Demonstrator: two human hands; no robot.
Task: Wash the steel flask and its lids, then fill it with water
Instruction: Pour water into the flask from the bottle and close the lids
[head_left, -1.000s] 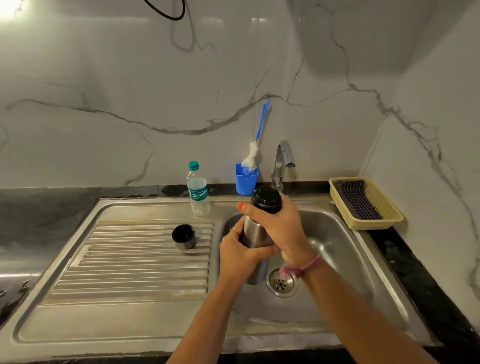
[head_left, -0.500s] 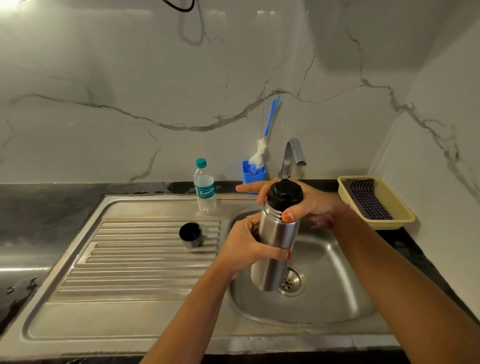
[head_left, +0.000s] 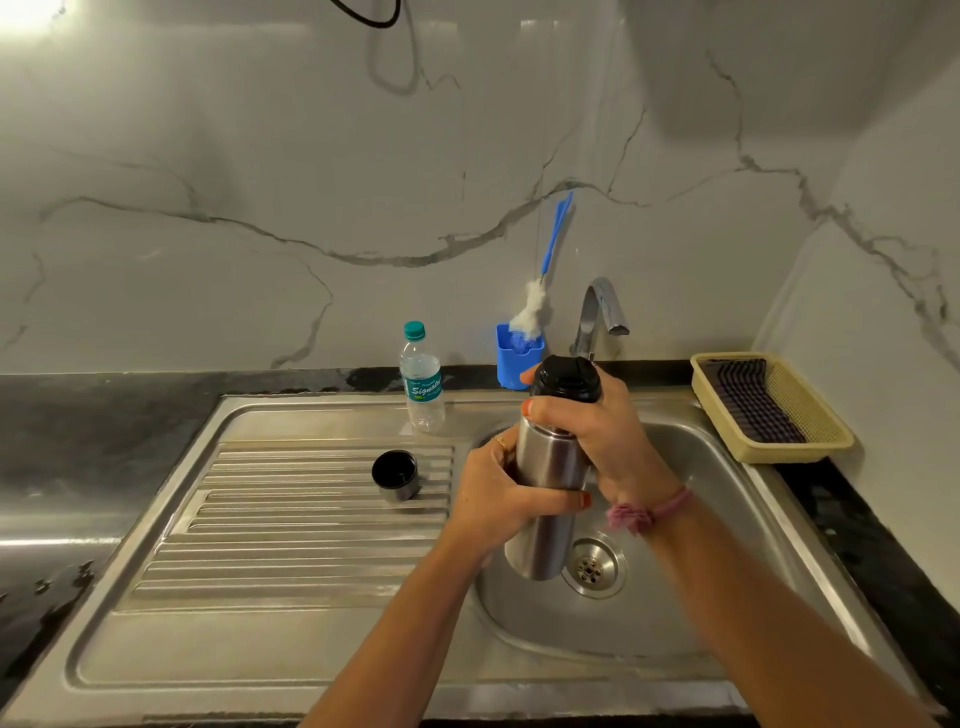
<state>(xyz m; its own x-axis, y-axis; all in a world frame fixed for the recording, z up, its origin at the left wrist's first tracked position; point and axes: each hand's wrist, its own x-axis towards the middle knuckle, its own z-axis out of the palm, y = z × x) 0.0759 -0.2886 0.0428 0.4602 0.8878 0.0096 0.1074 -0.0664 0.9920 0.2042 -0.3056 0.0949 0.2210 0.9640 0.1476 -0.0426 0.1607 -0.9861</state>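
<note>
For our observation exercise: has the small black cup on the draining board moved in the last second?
No. The cup sits on the same upper ridges of the draining board, just below-left of the water bottle, as before.

Left hand (head_left: 498, 499) covers the mid-body of the steel flask (head_left: 545, 499). Right hand (head_left: 597, 431) masks the black lid's (head_left: 566, 379) far side. Bottle (head_left: 423, 384) label fine print illegible. Both forearms cut off at bottom edge.

The flask (head_left: 545, 499) is held over the sink (head_left: 675, 613) at frame centre-right, drain (head_left: 592, 566) just beside its base. A cup lid (head_left: 395, 474) is parked on the drainboard (head_left: 291, 525) left of it; bottle (head_left: 422, 379), brush holder (head_left: 517, 356) and tap (head_left: 597, 317) are lined up behind, basket (head_left: 769, 410) at far right.
</note>
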